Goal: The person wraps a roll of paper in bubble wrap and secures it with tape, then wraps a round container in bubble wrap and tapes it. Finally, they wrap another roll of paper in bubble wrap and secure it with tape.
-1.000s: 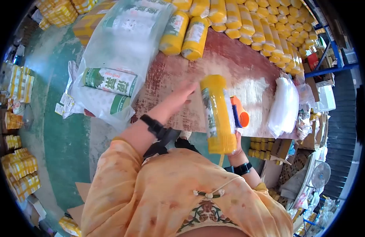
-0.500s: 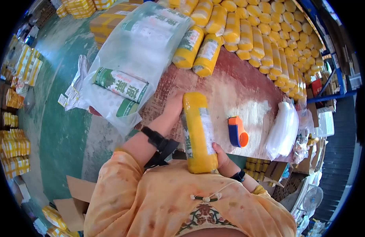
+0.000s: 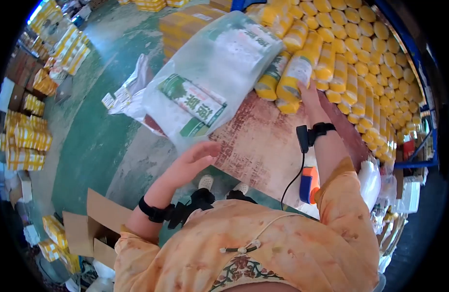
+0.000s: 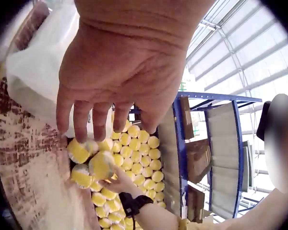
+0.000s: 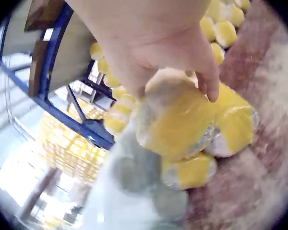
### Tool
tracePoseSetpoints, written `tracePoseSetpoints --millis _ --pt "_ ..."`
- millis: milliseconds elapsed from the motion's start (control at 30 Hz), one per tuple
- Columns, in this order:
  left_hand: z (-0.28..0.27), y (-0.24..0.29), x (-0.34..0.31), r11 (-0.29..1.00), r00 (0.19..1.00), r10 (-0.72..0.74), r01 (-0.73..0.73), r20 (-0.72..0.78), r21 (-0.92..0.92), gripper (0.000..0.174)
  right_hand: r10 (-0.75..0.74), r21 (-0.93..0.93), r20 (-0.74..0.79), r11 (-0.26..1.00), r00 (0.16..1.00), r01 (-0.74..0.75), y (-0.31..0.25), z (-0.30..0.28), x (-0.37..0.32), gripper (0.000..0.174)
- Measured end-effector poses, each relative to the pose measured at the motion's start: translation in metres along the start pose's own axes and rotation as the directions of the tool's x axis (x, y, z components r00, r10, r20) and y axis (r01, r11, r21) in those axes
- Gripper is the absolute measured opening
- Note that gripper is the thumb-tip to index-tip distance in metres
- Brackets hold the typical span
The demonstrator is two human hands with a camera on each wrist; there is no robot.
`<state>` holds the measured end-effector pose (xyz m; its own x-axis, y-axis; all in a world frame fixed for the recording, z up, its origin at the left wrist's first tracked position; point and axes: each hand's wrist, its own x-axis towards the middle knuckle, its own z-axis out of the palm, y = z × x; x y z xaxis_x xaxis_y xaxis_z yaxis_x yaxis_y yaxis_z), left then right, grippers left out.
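Note:
My right hand (image 3: 309,95) grips the near end of a yellow-wrapped cylindrical pack (image 3: 300,68) with a pale label, at the front of the pile. In the right wrist view my thumb and fingers curl over the end of this pack (image 5: 175,122), which lies on top of other packs (image 5: 233,124). My left hand (image 3: 197,158) holds nothing and hovers near the table's left edge, fingers extended. In the left wrist view its palm (image 4: 122,72) faces the camera. Close by lies a clear plastic bag (image 3: 210,73) holding green-and-white packs (image 3: 193,100).
A tall stack of yellow packs (image 3: 360,58) fills the table's far right side. An orange-and-blue tape dispenser (image 3: 309,185) stands on the worn red table (image 3: 248,141), beside my right arm. Plastic bags (image 3: 370,182) lie at its right end. An open cardboard box (image 3: 100,224) sits at lower left.
The yellow pack has gone from in front of my body to the pile, carried forward by my right hand. My left hand has come away from it. The head view has turned left.

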<state>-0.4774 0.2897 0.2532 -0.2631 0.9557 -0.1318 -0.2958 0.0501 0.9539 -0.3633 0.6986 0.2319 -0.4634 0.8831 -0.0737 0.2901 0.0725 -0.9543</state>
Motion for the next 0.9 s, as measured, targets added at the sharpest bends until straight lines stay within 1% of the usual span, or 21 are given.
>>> tracePoseSetpoints --millis 33,67,100,200,233,267,300,367,400,433,500,567,600,633,667,733,767,833,867,900 --pt "-0.006 0.004 -0.007 1.0 0.999 0.021 -0.021 -0.027 -0.005 0.037 -0.111 -0.262 -0.006 0.959 0.994 0.106 0.038 0.003 0.031 0.06" --pt "-0.011 0.007 -0.012 0.999 0.998 0.042 -0.042 -0.047 -0.011 0.035 -0.221 -0.506 0.01 0.84 0.975 0.196 0.059 0.008 0.047 0.063" --pt "-0.015 0.009 -0.016 0.998 0.996 0.063 -0.064 -0.064 -0.021 0.033 -0.212 -0.552 -0.003 0.815 0.977 0.175 0.047 0.017 0.039 0.068" --pt "-0.036 0.026 -0.011 0.973 0.947 0.181 -0.133 -0.264 0.191 0.028 -0.171 -0.477 -0.056 0.87 0.984 0.124 0.037 0.016 0.023 0.061" --pt "-0.04 0.036 -0.004 0.937 0.9 0.267 -0.158 -0.344 0.312 0.026 -0.329 -0.529 -0.06 0.811 0.942 0.25 0.031 0.015 0.014 0.056" --pt "-0.047 0.044 0.003 0.821 0.853 0.395 -0.161 -0.342 0.548 0.028 -0.48 -0.58 -0.052 0.728 0.875 0.365 0.03 0.013 -0.004 0.053" --pt "-0.054 0.049 0.01 0.657 0.8 0.512 -0.132 -0.311 0.742 0.032 -0.616 -0.63 -0.027 0.622 0.787 0.465 0.027 0.012 -0.024 0.049" --pt "-0.078 0.033 0.028 0.493 0.663 0.66 -0.025 -0.354 0.87 0.045 -0.538 -0.46 0.118 0.715 0.835 0.526 -0.003 0.034 -0.081 0.036" --pt "-0.091 0.019 0.035 0.401 0.588 0.73 0.044 -0.348 0.915 0.052 -0.456 -0.36 0.26 0.772 0.851 0.524 -0.019 0.048 -0.111 0.034" --pt "-0.105 0.001 0.039 0.457 0.586 0.698 0.077 -0.411 0.886 0.058 -0.38 -0.259 0.403 0.825 0.833 0.502 -0.034 0.063 -0.135 0.031" --pt "-0.133 -0.041 0.047 0.564 0.567 0.629 0.138 -0.532 0.814 0.07 -0.497 -0.258 0.591 0.631 0.636 0.732 -0.058 0.091 -0.17 0.03" --pt "-0.135 -0.073 0.048 0.483 0.6 0.613 0.231 -0.515 0.845 0.074 -0.496 -0.043 0.658 0.726 0.566 0.687 -0.051 0.12 -0.182 0.029" --pt "-0.132 -0.081 0.045 0.439 0.615 0.602 0.277 -0.509 0.855 0.076 -0.49 -0.064 0.656 0.721 0.574 0.689 -0.048 0.134 -0.183 0.03" --pt "-0.127 -0.083 0.042 0.434 0.622 0.608 0.26 -0.493 0.863 0.077 -0.485 -0.085 0.653 0.716 0.582 0.693 -0.045 0.148 -0.182 0.031" --pt "-0.126 -0.083 0.042 0.47 0.615 0.598 0.248 -0.513 0.847 0.078 -0.479 -0.106 0.651 0.71 0.588 0.696 -0.042 0.16 -0.179 0.033" --pt "-0.124 -0.081 0.037 0.546 0.599 0.574 0.228 -0.558 0.807 0.078 -0.264 -0.373 0.677 0.683 0.688 0.629 -0.033 0.183 -0.161 0.047" --pt "-0.122 -0.08 0.034 0.558 0.558 0.592 0.238 -0.582 0.795 0.078 -0.155 -0.498 0.664 0.638 0.732 0.587 -0.029 0.194 -0.153 0.054" --pt "-0.12 -0.079 0.026 0.584 0.468 0.622 0.257 -0.627 0.77 0.078 -0.091 -0.612 0.668 0.499 0.739 0.614 -0.019 0.203 -0.137 0.064" --pt "-0.12 -0.082 0.021 0.647 0.479 0.59 0.202 -0.65 0.735 0.078 -0.059 -0.66 0.664 0.423 0.745 0.621 -0.015 0.206 -0.129 0.07" --pt "-0.12 -0.087 0.015 0.707 0.489 0.557 0.145 -0.671 0.692 0.078 -0.058 -0.657 0.669 0.421 0.741 0.626 -0.021 0.211 -0.125 0.065"
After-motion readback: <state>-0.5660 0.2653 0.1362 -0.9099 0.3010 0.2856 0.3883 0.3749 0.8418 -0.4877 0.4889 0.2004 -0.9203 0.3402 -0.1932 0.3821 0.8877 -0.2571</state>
